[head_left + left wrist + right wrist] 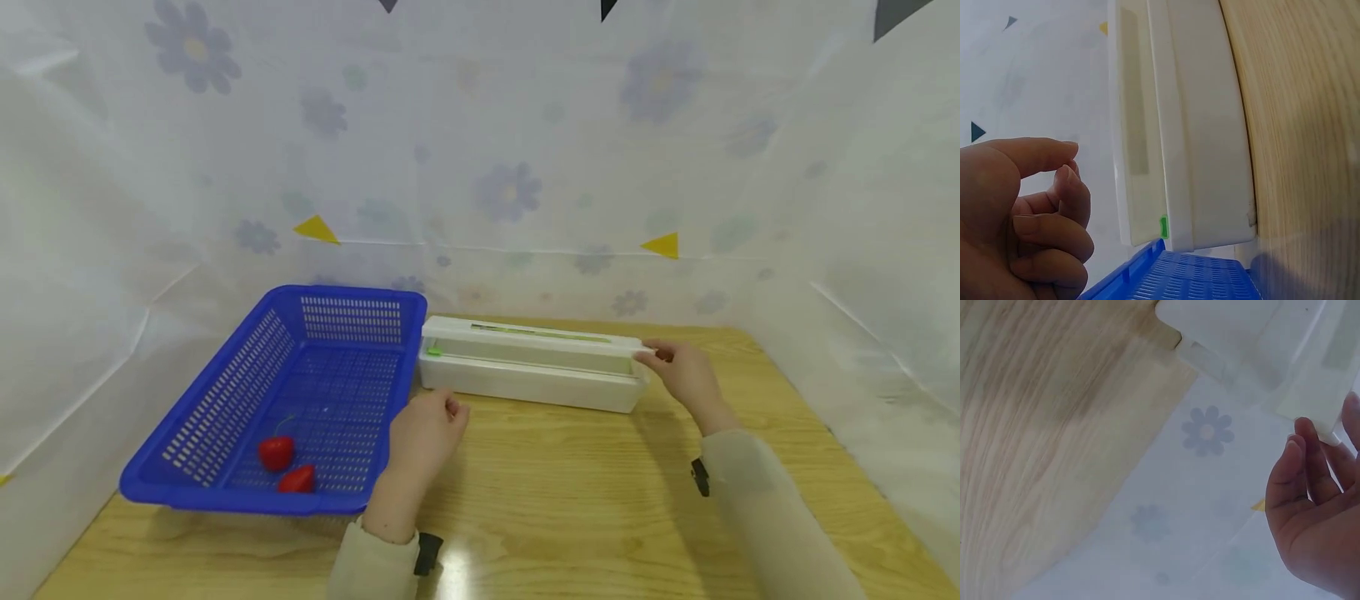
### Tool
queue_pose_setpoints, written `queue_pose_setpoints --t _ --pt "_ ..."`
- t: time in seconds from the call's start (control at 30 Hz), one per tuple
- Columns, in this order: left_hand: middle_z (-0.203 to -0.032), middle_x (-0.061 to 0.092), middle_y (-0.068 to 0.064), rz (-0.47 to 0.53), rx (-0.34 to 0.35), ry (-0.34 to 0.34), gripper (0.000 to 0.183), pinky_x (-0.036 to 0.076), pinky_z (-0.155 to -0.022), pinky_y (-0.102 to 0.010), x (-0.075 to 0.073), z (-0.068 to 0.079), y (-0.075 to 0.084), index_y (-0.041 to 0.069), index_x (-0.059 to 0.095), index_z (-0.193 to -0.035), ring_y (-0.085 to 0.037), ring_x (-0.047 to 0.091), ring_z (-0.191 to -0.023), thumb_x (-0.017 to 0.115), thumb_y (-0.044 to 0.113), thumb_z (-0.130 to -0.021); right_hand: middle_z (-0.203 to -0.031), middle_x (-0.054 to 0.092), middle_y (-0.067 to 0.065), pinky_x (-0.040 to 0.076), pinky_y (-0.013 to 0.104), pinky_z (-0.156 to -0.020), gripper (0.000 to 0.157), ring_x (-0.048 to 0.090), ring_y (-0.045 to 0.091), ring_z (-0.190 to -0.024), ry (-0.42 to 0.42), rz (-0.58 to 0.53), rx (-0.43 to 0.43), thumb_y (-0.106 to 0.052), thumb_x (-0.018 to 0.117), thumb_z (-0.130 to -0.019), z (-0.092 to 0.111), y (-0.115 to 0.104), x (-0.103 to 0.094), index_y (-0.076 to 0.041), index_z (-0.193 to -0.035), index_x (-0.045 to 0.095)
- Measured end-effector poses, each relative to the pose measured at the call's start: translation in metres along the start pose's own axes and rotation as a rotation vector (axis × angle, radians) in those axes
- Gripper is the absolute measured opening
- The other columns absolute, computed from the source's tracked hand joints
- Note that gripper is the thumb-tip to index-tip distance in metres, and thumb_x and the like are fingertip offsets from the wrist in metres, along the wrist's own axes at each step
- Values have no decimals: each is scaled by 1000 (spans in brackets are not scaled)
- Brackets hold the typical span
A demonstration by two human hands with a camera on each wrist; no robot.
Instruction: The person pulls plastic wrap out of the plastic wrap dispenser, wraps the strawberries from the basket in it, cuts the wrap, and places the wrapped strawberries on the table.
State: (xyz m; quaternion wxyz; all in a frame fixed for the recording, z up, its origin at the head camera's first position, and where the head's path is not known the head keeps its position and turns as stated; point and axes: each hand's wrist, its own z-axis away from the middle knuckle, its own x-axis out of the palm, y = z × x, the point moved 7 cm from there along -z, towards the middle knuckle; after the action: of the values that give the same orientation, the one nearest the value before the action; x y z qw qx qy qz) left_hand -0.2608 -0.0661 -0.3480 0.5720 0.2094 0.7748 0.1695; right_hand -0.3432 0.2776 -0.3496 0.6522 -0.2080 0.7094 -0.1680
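Observation:
A long white cling film dispenser (525, 383) lies across the table beside the basket, with its lid (555, 336) tilted up along the front. The right hand (684, 377) pinches the lid's right end between thumb and fingers; in the right wrist view, its fingertips (1304, 425) are right at the lid's corner. A small green piece (1164, 226) shows at the dispenser's left end. In front of that end, the left hand (425, 433) hovers by the basket's right rim, fingers loosely curled and holding nothing.
A blue plastic basket (408, 375) stands on the left of the wooden table (547, 500). Inside it lie two red peppers (277, 453), near the front. White flower-patterned sheeting (510, 150) encloses the back and both sides.

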Motion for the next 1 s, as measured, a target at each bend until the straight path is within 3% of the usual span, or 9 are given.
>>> queue_pose_setpoints --t 0.27,0.57,0.7,0.87,0.93,1.0 --pt "-60 55 2 -3 -14 -14 18 37 -47 -27 1 -3 -3 13 58 -70 -13 47 -52 61 25 -84 -131 45 32 43 57 -91 67 46 46 -116 -22 -53 43 -50 42 -94 -14 -5 -5 2 -137 43" --pt "-59 54 2 17 -15 -32 19 36 -47 -27 3 -3 0 13 58 -71 -12 46 -50 61 25 -85 -128 46 31 44 54 -87 64 47 43 -111 80 -89 46 -47 40 -97 -30 -11 -13 4 -137 41" --pt "-57 52 4 21 -17 -24 19 34 -46 -26 3 -1 0 14 57 -71 -12 45 -50 61 25 -85 -125 49 31 45 49 -84 65 50 39 -106 114 -118 77 -45 39 -97 -39 -13 -14 7 -137 40" --pt "-56 50 5 20 -7 -14 18 33 -45 -25 4 2 2 14 55 -70 -11 43 -49 61 24 -84 -120 51 30 47 37 -71 66 54 29 -82 138 -239 135 -47 38 -97 -50 -6 -7 7 -134 43" --pt "-55 50 5 18 1 -7 18 33 -45 -25 5 3 3 15 55 -69 -11 43 -49 62 23 -84 -126 48 31 49 41 -78 66 57 34 -91 120 -277 165 -47 35 -97 -53 1 0 6 -136 41" --pt "-55 50 5 19 10 1 18 33 -45 -25 5 3 6 15 55 -69 -11 43 -49 62 23 -83 -134 42 33 46 49 -91 64 51 42 -110 81 -310 186 -44 33 -99 -55 7 8 5 -140 35"
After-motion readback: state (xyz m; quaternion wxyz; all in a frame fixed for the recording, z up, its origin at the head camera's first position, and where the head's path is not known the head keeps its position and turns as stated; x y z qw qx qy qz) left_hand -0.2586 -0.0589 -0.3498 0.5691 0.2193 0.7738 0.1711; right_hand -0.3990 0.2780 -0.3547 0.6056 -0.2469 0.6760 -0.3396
